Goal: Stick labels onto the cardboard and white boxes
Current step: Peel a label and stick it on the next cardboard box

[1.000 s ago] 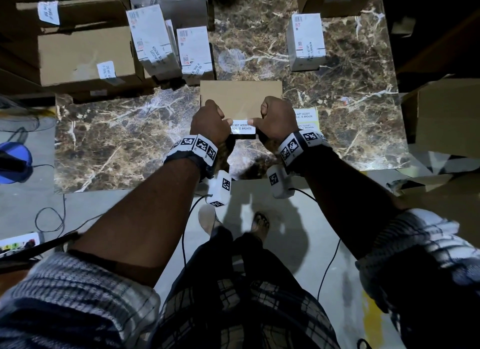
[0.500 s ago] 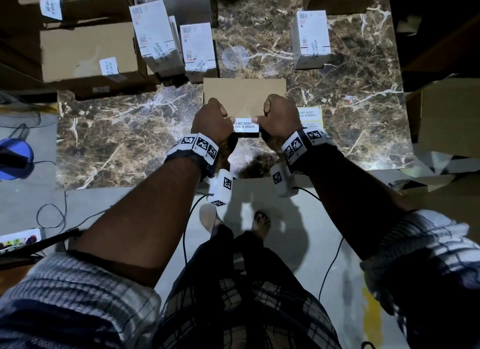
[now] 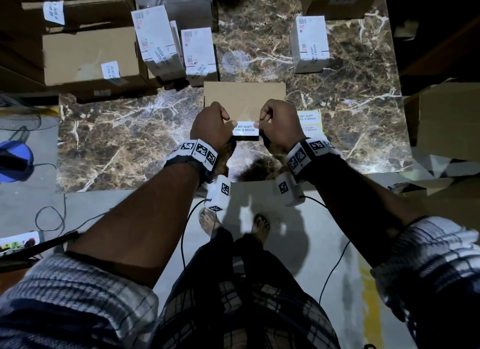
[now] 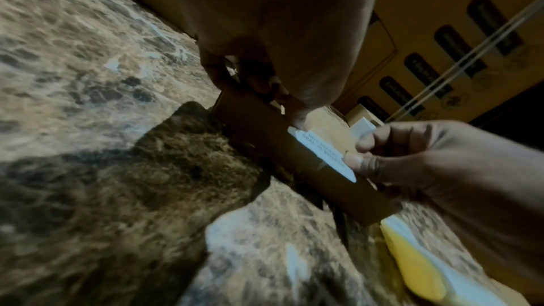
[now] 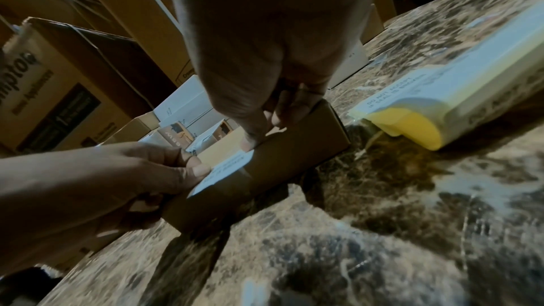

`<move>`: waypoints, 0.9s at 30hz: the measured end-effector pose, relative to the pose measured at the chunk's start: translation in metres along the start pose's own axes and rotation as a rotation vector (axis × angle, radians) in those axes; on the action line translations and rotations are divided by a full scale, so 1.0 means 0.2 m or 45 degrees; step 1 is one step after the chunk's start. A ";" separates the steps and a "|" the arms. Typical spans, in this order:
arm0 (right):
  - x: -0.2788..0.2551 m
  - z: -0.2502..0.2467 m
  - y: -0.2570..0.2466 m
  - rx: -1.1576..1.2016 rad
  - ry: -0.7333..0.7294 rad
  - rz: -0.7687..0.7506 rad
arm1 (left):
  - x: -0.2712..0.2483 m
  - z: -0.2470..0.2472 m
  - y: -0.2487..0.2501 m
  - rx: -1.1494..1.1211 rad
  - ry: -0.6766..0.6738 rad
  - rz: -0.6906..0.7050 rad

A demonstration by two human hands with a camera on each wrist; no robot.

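A flat cardboard box lies on the marble table in front of me. A white label printed "NOT ACCEPT / SEAL IS BROKEN" sits over its near edge. My left hand pinches the label's left end, thumb on top and fingers curled against the box front. My right hand pinches the right end the same way. The left wrist view shows the label bent onto the box's front face. In the right wrist view, both thumbs press the label onto the box.
A stack of label sheets on yellow backing lies just right of the box. Labelled white boxes and big cardboard boxes stand behind and to the left. More cartons crowd the right edge. Cables trail on the floor.
Both hands stay on the label at the box's near edge. A little more of its print shows between the thumbs than a second ago.
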State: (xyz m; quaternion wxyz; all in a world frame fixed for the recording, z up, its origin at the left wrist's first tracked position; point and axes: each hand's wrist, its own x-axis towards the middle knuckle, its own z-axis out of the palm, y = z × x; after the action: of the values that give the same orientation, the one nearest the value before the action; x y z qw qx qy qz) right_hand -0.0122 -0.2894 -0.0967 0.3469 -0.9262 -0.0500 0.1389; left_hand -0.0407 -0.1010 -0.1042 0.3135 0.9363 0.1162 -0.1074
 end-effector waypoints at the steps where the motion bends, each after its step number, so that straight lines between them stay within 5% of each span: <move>1: -0.01 0.00 0.00 0.010 -0.006 -0.058 | -0.01 0.00 0.00 0.025 0.018 0.028; 10: -0.05 0.03 -0.01 -0.464 -0.110 -0.555 | -0.06 -0.02 0.02 0.234 0.039 0.474; 20: -0.06 -0.02 0.00 -0.476 -0.073 -0.608 | -0.07 -0.07 -0.01 0.230 0.031 0.585; 27: -0.07 -0.04 0.02 -0.485 -0.027 -0.507 | -0.09 -0.07 -0.04 0.249 0.119 0.496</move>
State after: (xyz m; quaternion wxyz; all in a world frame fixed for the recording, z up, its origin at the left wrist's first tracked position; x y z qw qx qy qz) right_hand -0.0240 -0.3000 -0.0912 0.1864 -0.9452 -0.2599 0.0657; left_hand -0.0575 -0.0878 -0.0926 0.2304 0.9710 -0.0635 -0.0120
